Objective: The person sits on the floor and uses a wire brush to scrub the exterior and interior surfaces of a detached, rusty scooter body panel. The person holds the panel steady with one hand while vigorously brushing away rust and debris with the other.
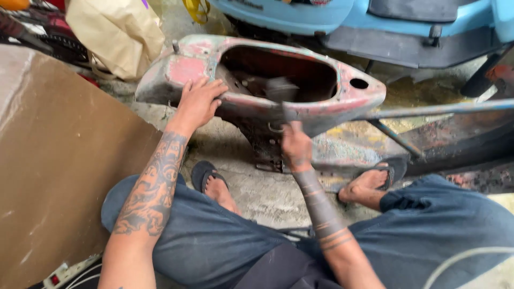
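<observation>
While the person squats in dark shorts and black sandals [205, 175] on the concrete, the right hand [296, 145] is closed around a blurred tool [282, 91] at the worn red scooter body shell [342, 99]. Left hand [199, 101] lies flat, fingers spread, on its rim. Beyond stands a light blue scooter [321, 16].

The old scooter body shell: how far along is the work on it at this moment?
Done: much of the scooter body shell is already worn down to patchy red and grey. In hand: the left hand presses on the rim, while the right hand holds a motion-blurred tool at the front edge; its kind is unclear. Left: rough, flaking paint remains on the rim and the lower bracket.
</observation>
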